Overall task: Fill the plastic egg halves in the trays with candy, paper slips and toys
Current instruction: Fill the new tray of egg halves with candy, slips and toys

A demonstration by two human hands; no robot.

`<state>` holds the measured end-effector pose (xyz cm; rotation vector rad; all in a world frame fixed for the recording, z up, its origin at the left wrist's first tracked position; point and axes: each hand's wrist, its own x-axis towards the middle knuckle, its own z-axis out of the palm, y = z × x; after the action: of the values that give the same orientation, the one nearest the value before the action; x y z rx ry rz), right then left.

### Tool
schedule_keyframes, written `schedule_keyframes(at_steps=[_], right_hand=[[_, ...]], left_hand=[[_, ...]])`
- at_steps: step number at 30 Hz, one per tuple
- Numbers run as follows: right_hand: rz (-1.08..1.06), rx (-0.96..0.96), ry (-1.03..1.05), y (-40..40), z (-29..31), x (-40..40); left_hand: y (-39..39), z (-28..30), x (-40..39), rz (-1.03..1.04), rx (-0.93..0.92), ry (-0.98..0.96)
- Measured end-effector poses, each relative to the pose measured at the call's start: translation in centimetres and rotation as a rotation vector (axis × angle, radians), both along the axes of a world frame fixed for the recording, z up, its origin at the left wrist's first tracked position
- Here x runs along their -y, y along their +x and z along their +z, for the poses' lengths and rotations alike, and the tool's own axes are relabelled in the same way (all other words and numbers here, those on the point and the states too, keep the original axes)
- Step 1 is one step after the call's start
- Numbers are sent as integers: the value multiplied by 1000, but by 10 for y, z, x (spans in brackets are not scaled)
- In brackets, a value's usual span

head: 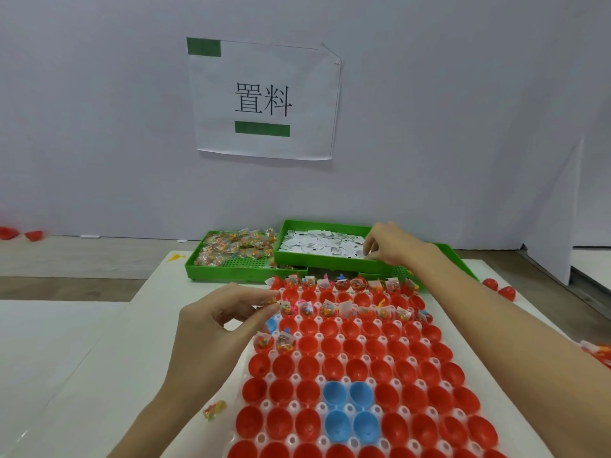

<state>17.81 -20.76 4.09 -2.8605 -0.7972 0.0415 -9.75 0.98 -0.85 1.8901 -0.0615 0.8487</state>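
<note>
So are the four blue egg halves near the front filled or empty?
Empty. The four blue egg halves show only bare blue insides, with no candy, slip or toy, unlike the filled red halves in the far rows.

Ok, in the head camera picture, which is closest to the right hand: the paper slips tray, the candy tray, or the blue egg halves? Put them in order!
From the right hand:
1. Paper slips tray, right under its fingers.
2. Candy tray, farther left, at the back.
3. Blue egg halves, near the front of the egg tray.

A white board (109, 358) on the floor carries the egg tray (337, 385), green bins (231, 276), and a stray candy packet (215, 409).
</note>
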Motion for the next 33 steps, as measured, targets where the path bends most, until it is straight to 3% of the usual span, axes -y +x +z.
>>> schedule_keyframes(at_steps=[10,26,33], right_hand=[[-62,-33,46,3,-4,3],[-154,196,653,-21,-14,25],[-194,203,504,-20,-20,21]], left_hand=[[1,-4,2,1,-46,45],[0,-3,8,-25,-73,-72],[-2,-3,13,-52,-111,-67]])
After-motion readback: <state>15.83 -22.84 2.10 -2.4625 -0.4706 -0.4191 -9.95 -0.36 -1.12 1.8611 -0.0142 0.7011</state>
